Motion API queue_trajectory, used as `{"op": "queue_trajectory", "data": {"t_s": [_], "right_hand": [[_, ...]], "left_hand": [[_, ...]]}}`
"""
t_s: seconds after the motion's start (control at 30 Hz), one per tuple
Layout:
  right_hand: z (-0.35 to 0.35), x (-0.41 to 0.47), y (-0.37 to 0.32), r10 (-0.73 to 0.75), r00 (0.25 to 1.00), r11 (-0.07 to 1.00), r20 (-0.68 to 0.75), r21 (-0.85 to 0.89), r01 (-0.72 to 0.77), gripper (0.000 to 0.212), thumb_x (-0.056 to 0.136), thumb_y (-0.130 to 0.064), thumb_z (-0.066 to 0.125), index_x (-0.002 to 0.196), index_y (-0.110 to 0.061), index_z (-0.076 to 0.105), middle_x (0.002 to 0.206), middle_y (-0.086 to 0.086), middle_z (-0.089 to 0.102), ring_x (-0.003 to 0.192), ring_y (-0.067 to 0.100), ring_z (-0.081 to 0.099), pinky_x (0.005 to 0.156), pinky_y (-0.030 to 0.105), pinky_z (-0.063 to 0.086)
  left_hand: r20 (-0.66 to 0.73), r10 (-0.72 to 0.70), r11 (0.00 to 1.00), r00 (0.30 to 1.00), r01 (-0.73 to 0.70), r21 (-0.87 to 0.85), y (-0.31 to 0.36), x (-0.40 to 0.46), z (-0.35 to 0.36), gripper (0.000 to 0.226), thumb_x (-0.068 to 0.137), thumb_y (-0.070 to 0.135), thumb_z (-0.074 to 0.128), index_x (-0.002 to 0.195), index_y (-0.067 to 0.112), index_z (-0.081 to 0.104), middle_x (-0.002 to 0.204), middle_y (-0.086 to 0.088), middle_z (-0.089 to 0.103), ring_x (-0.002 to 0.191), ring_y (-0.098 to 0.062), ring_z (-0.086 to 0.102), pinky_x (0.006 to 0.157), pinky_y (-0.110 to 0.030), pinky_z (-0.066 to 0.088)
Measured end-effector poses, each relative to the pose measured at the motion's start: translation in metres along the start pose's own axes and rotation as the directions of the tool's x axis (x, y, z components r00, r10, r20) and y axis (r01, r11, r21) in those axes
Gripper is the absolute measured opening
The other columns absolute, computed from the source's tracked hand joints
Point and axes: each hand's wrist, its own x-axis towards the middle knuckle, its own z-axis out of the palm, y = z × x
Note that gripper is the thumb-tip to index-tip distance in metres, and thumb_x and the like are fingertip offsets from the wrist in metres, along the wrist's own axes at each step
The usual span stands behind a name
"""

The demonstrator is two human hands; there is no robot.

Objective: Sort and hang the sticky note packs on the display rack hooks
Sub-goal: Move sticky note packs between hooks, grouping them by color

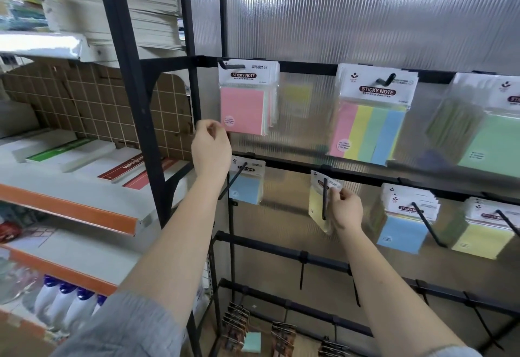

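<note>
Pinching yellow pack (316,204) on hook (325,199), R fingers (336,192); L fingers (209,128) curled, empty.

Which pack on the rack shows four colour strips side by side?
The striped pack on the top rail's middle hook: pink, yellow, green and blue strips. The other packs each show one colour in front.

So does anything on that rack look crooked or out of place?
Yes. The yellow pack in the right hand hangs tilted on its hook, unlike its square neighbours. A loose green pad lies on the floor.
</note>
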Motion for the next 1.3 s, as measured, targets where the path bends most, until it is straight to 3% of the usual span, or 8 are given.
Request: {"op": "queue_trajectory", "data": {"t_s": [0.3, 0.4, 0.57, 0.73, 1.0, 1.1, 1.2, 1.3], "right_hand": [[-0.014, -0.034, -0.010, 0.016, 0.998, 1.000, 0.065, 0.017, -0.018, 0.022, 0.101, -0.021, 0.037, 0.096, -0.010, 0.055, 0.081, 0.001, 0.057, 0.068, 0.011, 0.050, 0.055, 0.025, 0.037], [-0.023, -0.044, -0.018, -0.007, 0.995, 1.000, 0.095, 0.019, 0.006, 0.022, 0.102, -0.021, 0.037, 0.097, -0.011, 0.056, 0.082, 0.000, 0.058, 0.071, 0.011, 0.051, 0.062, 0.028, 0.040], [-0.037, -0.061, -0.026, -0.055, 0.985, 0.998, 0.161, -0.002, 0.056, 0.018, 0.101, -0.020, 0.038, 0.095, -0.017, 0.055, 0.079, -0.003, 0.058, 0.065, 0.008, 0.049, 0.052, 0.022, 0.033], [-0.047, -0.070, -0.030, -0.097, 0.978, 0.991, 0.184, -0.078, 0.113, 0.030, 0.099, -0.018, 0.037, 0.070, -0.010, 0.043, 0.062, 0.001, 0.041, 0.054, 0.013, 0.034, 0.051, 0.027, 0.025], [-0.056, -0.088, -0.046, -0.173, 0.962, 0.979, 0.211, -0.069, 0.191, 0.040, 0.100, -0.020, 0.037, 0.061, -0.012, 0.030, 0.055, -0.001, 0.031, 0.051, 0.013, 0.025, 0.050, 0.026, 0.020], [-0.061, -0.091, -0.054, -0.192, 0.959, 0.976, 0.210, -0.057, 0.208, 0.040, 0.100, -0.022, 0.037, 0.062, -0.011, 0.034, 0.058, 0.000, 0.039, 0.052, 0.012, 0.029, 0.049, 0.025, 0.021], [-0.065, -0.092, -0.064, -0.209, 0.961, 0.977, 0.183, -0.008, 0.214, 0.042, 0.101, -0.024, 0.037, 0.061, -0.013, 0.035, 0.057, -0.003, 0.042, 0.052, 0.010, 0.030, 0.048, 0.023, 0.022], [-0.065, -0.088, -0.070, -0.221, 0.963, 0.975, 0.153, 0.051, 0.216, 0.041, 0.101, -0.026, 0.038, 0.063, -0.011, 0.039, 0.058, -0.003, 0.044, 0.053, 0.010, 0.032, 0.050, 0.024, 0.023]], "left_hand": [[0.010, -0.045, 0.999, 0.999, 0.045, -0.003, -0.004, -0.021, -0.006, 0.015, 0.097, 0.017, 0.041, 0.109, 0.018, 0.051, 0.096, 0.004, 0.054, 0.083, -0.010, 0.052, 0.065, -0.019, 0.038], [0.015, -0.064, 0.998, 0.998, 0.065, -0.010, -0.008, -0.027, -0.010, 0.016, 0.098, 0.018, 0.040, 0.111, 0.019, 0.050, 0.100, 0.002, 0.056, 0.089, -0.014, 0.055, 0.075, -0.025, 0.043], [0.034, -0.126, 0.992, 0.991, 0.125, 0.032, -0.015, -0.035, -0.013, 0.026, 0.099, 0.019, 0.039, 0.121, 0.014, 0.050, 0.108, -0.001, 0.055, 0.097, -0.015, 0.053, 0.079, -0.026, 0.042], [0.116, -0.168, 0.973, 0.979, 0.146, 0.178, -0.024, -0.039, -0.012, 0.031, 0.100, 0.023, 0.037, 0.127, 0.014, 0.049, 0.114, -0.003, 0.056, 0.095, -0.014, 0.049, 0.067, -0.021, 0.039], [0.239, -0.212, 0.937, 0.948, 0.128, 0.326, -0.031, -0.029, -0.009, 0.034, 0.099, 0.022, 0.037, 0.130, 0.015, 0.048, 0.125, -0.005, 0.055, 0.111, -0.024, 0.051, 0.081, -0.027, 0.039], [0.306, -0.249, 0.899, 0.919, 0.102, 0.427, -0.029, -0.020, -0.010, 0.022, 0.098, 0.021, 0.037, 0.114, 0.019, 0.053, 0.104, -0.007, 0.057, 0.091, -0.024, 0.055, 0.059, -0.023, 0.036], [0.349, -0.305, 0.893, 0.886, 0.139, 0.428, -0.031, -0.005, -0.004, 0.028, 0.096, 0.014, 0.036, 0.071, 0.020, 0.044, 0.082, -0.006, 0.049, 0.068, -0.016, 0.047, 0.062, -0.028, 0.037], [0.325, -0.441, 0.852, 0.836, 0.276, 0.445, -0.038, 0.006, 0.007, 0.017, 0.097, 0.012, 0.038, 0.097, 0.007, 0.055, 0.094, -0.015, 0.052, 0.087, -0.022, 0.052, 0.072, -0.032, 0.041]]}}
